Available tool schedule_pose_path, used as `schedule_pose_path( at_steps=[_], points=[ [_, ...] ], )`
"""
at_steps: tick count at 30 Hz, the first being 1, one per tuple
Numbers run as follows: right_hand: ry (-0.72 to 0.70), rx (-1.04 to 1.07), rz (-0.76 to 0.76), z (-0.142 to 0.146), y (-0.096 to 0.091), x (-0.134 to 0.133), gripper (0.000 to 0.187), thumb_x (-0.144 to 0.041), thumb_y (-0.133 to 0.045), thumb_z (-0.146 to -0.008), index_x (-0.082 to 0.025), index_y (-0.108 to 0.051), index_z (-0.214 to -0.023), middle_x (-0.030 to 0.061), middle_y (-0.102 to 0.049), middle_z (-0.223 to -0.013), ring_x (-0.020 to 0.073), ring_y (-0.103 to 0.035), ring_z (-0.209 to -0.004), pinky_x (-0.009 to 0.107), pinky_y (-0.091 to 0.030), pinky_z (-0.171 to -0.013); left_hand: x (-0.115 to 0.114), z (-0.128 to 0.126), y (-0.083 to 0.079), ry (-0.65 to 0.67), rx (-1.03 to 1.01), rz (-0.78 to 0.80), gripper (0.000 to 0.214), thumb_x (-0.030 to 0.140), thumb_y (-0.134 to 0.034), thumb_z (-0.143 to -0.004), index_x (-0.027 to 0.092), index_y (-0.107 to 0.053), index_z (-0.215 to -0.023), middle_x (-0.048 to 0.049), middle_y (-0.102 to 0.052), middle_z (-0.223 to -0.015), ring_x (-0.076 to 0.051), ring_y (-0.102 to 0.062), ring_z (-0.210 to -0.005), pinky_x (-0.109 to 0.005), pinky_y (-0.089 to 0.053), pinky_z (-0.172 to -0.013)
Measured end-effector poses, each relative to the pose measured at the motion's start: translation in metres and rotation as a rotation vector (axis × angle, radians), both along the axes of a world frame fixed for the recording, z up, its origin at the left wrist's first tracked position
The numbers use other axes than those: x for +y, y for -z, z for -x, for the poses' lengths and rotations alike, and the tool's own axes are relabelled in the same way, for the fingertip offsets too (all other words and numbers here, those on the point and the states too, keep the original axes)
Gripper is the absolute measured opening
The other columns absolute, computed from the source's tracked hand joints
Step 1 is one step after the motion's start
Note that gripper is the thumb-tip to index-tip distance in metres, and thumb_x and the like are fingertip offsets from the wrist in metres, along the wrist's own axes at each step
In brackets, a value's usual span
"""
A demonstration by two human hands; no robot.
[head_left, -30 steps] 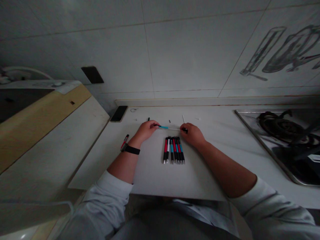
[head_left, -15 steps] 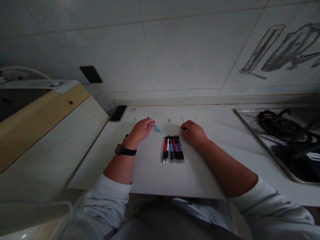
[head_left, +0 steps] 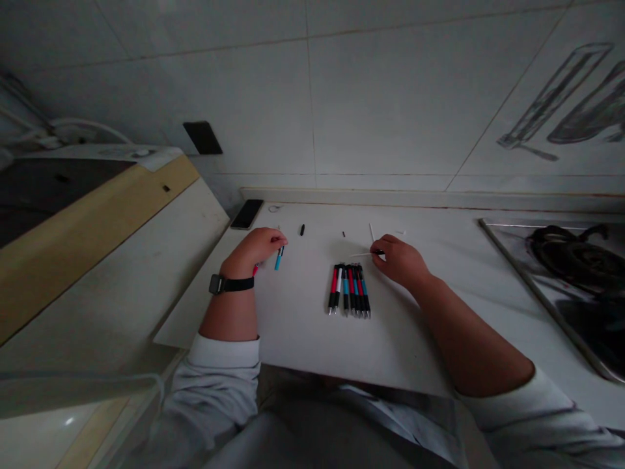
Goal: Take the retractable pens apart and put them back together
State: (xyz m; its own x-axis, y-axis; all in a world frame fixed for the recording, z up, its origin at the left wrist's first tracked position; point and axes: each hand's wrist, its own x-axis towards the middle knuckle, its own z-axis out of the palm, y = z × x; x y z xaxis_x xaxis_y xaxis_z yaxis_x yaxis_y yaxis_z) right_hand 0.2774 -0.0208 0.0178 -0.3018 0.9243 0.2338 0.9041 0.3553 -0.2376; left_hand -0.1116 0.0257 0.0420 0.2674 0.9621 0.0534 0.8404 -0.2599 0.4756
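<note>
Both forearms reach forward, well apart. The left forearm (head_left: 232, 316) runs nearly straight ahead; the left hand (head_left: 258, 249) angles rightward, fingers and thumb pinched. The right forearm (head_left: 471, 332) slants inward, and the right hand (head_left: 400, 260) curls, thumb meeting fingers.

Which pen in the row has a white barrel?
The second pen from the left: its upper barrel is white, whereas the rest show red or blue there.

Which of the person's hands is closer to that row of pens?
Right. The right hand is just off the row's far right corner; the left hand is farther away, left of the pens.
</note>
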Motion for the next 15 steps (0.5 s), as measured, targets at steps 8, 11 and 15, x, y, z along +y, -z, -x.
schedule_pose_path(
  at_steps=[8,11,15],
  points=[
    [0.002,0.015,-0.004,-0.003,0.004,0.003,0.018,-0.027,-0.057,-0.093,-0.022,-0.074,-0.098,0.0091,-0.069,-0.104,0.0203,-0.064,-0.083,0.031,-0.045,-0.073,0.002,0.019,0.009,-0.088,0.134,0.152,0.012,0.027,-0.07,-0.073,0.022,-0.074,-0.062,-0.0032,-0.068,-0.058,-0.016,-0.054,-0.05,-0.029,-0.034,-0.054],
    [-0.004,0.014,0.002,-0.002,0.004,0.003,0.018,-0.027,-0.057,-0.093,-0.022,-0.074,-0.097,0.0091,-0.069,-0.104,0.0199,-0.064,-0.082,0.031,-0.045,-0.072,0.005,0.021,0.013,-0.122,0.159,0.147,0.011,0.026,-0.073,-0.069,0.022,-0.073,-0.059,-0.0033,-0.068,-0.057,-0.016,-0.054,-0.049,-0.029,-0.037,-0.056],
    [-0.005,0.009,0.019,0.0,0.004,0.003,0.019,-0.027,-0.056,-0.094,-0.021,-0.074,-0.097,0.009,-0.069,-0.104,0.0193,-0.064,-0.081,0.031,-0.045,-0.072,0.006,0.017,0.016,-0.156,0.246,0.155,0.01,0.027,-0.078,-0.067,0.021,-0.072,-0.061,-0.0037,-0.07,-0.061,-0.016,-0.056,-0.052,-0.029,-0.038,-0.058]
  ],
)
